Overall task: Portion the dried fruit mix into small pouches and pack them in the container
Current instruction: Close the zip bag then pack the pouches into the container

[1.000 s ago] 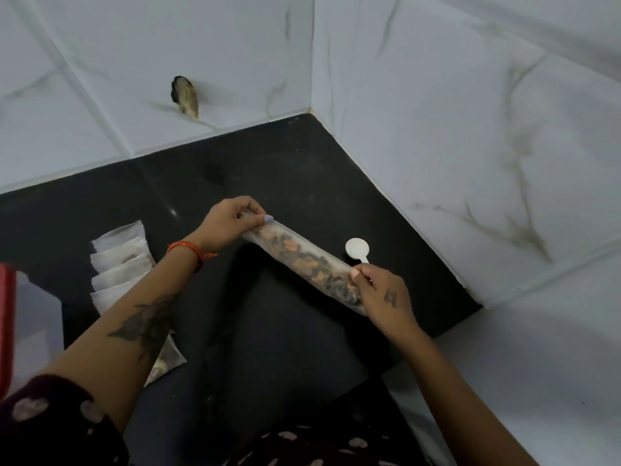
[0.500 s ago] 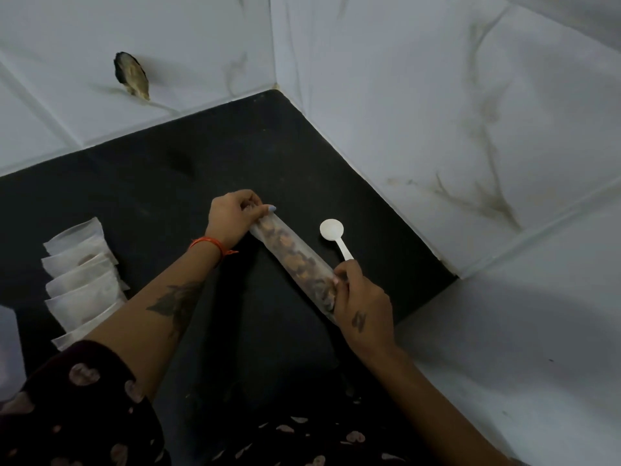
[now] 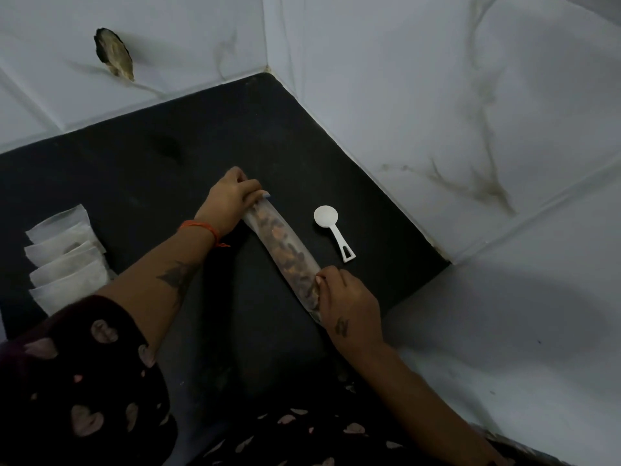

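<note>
A long clear bag of dried fruit mix lies rolled into a tube on the black counter, running from upper left to lower right. My left hand grips its far end with curled fingers. My right hand pinches its near end. A small white plastic spoon lies on the counter just right of the bag, touched by neither hand. Several small white pouches lie overlapped in a row at the left, partly hidden by my left sleeve. The container is out of view.
White marble-patterned walls close the counter at the back and right, forming a corner. A dark hole breaks the back wall at upper left. A white ledge lies lower right.
The view swung left then right, and the red-lidded container left the frame. Both hands kept hold of the bag, which now lies steeper, and my right hand slid away from the spoon.
</note>
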`<action>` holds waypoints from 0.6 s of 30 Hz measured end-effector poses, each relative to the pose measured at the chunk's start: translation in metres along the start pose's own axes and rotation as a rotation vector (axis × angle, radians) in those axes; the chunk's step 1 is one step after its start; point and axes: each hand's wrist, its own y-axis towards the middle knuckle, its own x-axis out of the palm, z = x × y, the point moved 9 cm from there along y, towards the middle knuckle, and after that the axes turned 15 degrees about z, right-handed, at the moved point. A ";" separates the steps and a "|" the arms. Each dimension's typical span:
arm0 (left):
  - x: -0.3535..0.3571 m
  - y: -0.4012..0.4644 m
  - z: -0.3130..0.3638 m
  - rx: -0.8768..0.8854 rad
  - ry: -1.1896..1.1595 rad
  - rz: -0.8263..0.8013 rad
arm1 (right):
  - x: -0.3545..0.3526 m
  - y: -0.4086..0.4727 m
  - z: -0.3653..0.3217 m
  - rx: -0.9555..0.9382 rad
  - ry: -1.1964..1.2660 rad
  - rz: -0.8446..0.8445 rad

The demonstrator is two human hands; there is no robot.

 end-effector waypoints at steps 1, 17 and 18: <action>0.001 0.001 0.000 0.030 0.046 -0.005 | 0.000 -0.001 0.000 -0.011 -0.003 0.005; 0.000 -0.059 0.044 -0.004 0.048 -0.118 | 0.004 -0.007 -0.026 -0.164 0.145 -0.094; 0.004 -0.064 0.044 -0.004 0.055 -0.146 | 0.011 -0.010 -0.032 -0.212 0.155 -0.150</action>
